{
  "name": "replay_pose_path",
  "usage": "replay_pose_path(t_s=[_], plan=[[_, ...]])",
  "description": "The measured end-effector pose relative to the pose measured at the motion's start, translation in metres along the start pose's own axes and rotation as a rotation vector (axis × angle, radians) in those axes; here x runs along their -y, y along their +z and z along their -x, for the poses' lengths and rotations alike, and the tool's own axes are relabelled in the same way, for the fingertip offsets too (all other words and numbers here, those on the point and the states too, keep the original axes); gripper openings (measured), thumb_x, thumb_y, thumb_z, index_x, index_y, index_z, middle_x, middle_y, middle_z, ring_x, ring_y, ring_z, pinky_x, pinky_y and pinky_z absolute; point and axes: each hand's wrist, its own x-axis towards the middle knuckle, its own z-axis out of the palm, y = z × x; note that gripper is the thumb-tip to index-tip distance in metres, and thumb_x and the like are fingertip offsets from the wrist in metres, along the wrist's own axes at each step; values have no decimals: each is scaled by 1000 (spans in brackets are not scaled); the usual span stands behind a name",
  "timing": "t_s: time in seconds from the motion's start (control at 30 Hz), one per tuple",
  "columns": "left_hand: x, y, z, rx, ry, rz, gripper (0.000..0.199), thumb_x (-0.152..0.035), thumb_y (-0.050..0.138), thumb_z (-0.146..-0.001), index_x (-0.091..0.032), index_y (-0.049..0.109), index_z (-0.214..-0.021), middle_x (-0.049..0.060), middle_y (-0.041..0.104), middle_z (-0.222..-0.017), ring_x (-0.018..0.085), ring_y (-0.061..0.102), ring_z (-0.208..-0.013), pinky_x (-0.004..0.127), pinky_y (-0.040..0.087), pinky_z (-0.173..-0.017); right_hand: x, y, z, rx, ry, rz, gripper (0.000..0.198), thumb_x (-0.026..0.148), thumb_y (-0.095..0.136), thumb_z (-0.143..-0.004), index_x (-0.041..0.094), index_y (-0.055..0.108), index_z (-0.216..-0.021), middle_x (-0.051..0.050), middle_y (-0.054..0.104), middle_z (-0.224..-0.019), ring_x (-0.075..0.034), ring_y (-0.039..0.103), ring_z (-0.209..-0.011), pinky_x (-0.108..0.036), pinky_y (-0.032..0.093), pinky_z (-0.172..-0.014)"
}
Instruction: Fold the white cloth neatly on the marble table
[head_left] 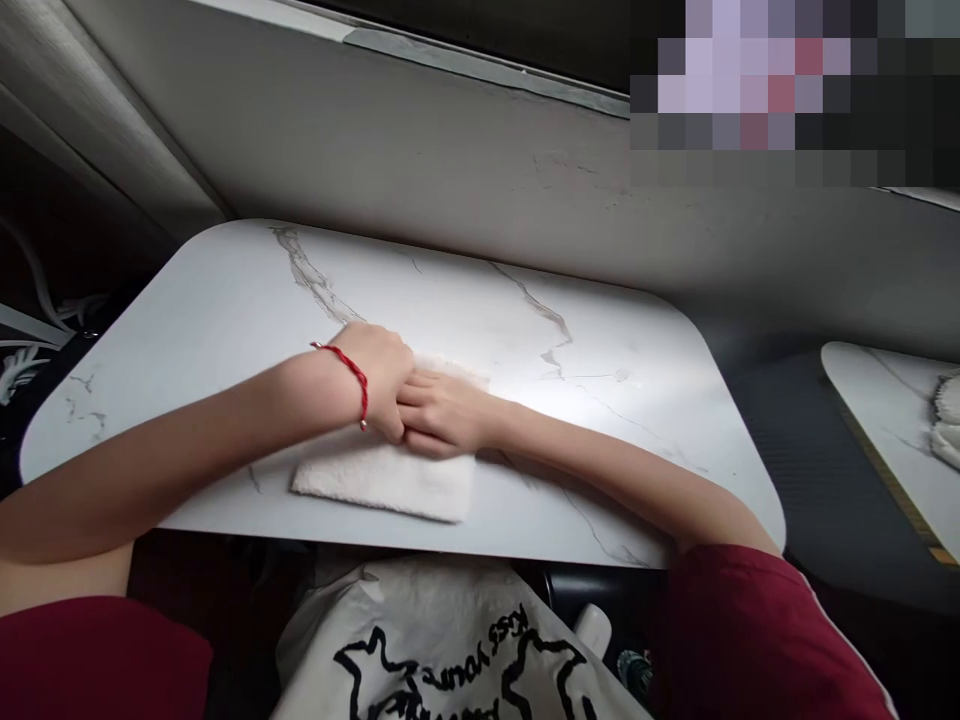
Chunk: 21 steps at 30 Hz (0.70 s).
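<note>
Head view caught it: left hand [379, 370] and right hand [446, 410] met, fingers curled, over a white cloth [394, 485] flat on the marbled table [165, 340], which seemingly braced their press; whether either gripped cloth, one couldn't tell.

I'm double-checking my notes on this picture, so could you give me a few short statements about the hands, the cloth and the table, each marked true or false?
1. The left hand and the right hand are both at the white cloth. True.
2. A red bracelet circles the left wrist. True.
3. The white table has vein-like markings. True.
4. The cloth hangs over the near edge of the table. False: it stops short of that edge.
5. The hands are wide apart. False: they are close together and seem to touch.
6. Both sleeves are bright green. False: the sleeves are dark red.
</note>
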Motion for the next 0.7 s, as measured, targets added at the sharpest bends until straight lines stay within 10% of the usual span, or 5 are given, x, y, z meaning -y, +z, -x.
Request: replay_pose_path(t_s=[0.4,0.7], plan=[[104,37,-13,-324,-406,173,42,-46,52,-88,-20,59,-120,3,73,-106,23,68,-98,32,49,-86,-100,3,-81,-39,133,52,51,17,26,-95,12,51,-139,-15,56,-142,-25,50,-134,-47,42,-111],[134,81,-59,-608,-266,358,51,-31,31,-99,-14,42,-145,15,56,-146,27,48,-139,43,34,-114,-177,27,-120,-236,318,-31,48,21,27,-96,14,62,-127,-12,63,-131,-26,59,-117,-45,47,-104]])
